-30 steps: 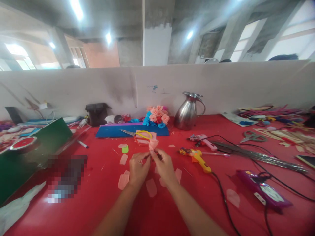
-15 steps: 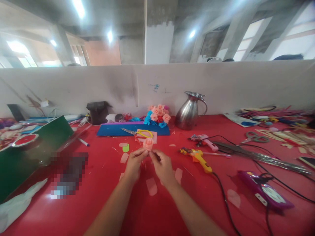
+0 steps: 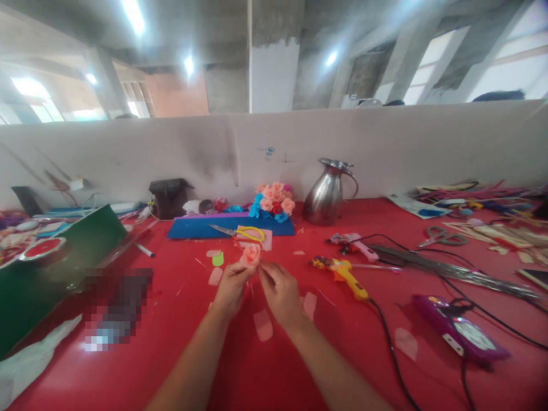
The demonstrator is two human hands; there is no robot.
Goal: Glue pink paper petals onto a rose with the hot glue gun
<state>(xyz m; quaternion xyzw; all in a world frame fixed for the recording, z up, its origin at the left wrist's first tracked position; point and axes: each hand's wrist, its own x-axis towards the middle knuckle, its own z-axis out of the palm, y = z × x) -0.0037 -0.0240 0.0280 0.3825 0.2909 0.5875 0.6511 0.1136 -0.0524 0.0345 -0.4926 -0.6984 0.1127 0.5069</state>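
Observation:
A small pink artificial rose (image 3: 250,254) is held up over the red table by my left hand (image 3: 232,287), whose thumb and fingers pinch its base. My right hand (image 3: 280,291) has its fingertips pinched together at the rose's lower right edge. Loose pink petals lie around my hands, one petal (image 3: 262,325) between my forearms and another petal (image 3: 310,305) beside my right wrist. Beyond the rose, yellow-handled scissors (image 3: 240,232) rest on a blue sheet (image 3: 188,228). A green piece (image 3: 218,259) lies left of the rose.
A yellow glue gun (image 3: 346,277) and a pink glue gun (image 3: 353,245) lie to the right, with cords running past a purple power strip (image 3: 458,331). A steel jug (image 3: 324,197) stands behind, near a bunch of artificial flowers (image 3: 274,201). Grey-handled scissors (image 3: 443,236) lie far right.
The rose has moved slightly left and down and is tilted so its top faces me more. My right fingertips have shifted from below the rose to its right side.

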